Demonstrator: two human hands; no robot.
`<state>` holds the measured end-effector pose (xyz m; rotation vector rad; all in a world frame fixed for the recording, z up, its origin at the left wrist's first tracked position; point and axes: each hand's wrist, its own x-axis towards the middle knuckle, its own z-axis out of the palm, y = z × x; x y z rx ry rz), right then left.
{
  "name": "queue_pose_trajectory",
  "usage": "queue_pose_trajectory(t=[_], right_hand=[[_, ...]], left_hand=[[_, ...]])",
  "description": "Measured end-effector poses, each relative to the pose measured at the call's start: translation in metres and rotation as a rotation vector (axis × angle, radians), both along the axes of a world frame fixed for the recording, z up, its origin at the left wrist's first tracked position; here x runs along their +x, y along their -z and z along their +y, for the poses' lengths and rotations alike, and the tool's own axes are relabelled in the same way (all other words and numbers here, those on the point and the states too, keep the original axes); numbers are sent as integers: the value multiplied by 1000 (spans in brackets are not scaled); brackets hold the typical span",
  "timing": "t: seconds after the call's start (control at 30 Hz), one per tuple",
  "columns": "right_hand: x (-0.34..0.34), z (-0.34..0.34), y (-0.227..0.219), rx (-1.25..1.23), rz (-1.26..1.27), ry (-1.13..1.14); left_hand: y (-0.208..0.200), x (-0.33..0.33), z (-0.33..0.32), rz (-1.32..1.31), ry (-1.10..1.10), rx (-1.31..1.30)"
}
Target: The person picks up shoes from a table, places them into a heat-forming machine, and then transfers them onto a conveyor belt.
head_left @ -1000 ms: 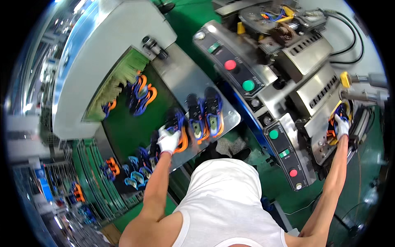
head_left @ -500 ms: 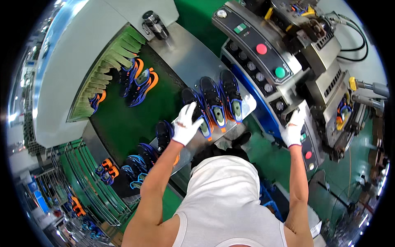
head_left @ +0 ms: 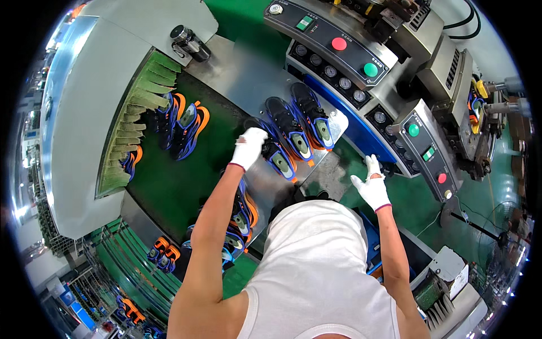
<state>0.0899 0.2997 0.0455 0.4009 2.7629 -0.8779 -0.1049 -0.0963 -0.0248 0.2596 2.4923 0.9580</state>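
Shoes (head_left: 287,124) near table edge (head_left: 340,123); left hand (head_left: 249,148) at one, grip unclear; right hand (head_left: 373,187) spread midair beside machine (head_left: 427,151).

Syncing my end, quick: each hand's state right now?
Left hand: at a black-and-blue shoe; grip cannot be told.
Right hand: open, holding nothing.

My left hand (head_left: 249,148) covers part of the leftmost shoe (head_left: 280,163) in the row of three on the table (head_left: 254,85); its fingertips are hidden, so whether they grip I cannot tell. My left forearm (head_left: 214,212) masks parts of the shoes (head_left: 241,219) beneath it. The green fringe (head_left: 127,127) screens one end of the shoe (head_left: 133,161) at the opening. The upper edge cuts off the machine (head_left: 389,22); markings on its gauges (head_left: 330,72) are too small to read. Clutter along the right rim is blurred.
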Motion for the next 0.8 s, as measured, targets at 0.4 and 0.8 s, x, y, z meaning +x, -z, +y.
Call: queue_pose_trajectory(t=[0.4,0.8], right_hand=[[86,75,37,57,-63,124],[212,69,19,49,-595,635]], left_hand=[[-30,44,-157,394,-838,-337],[13,-79,-181,318,-1061,-508]])
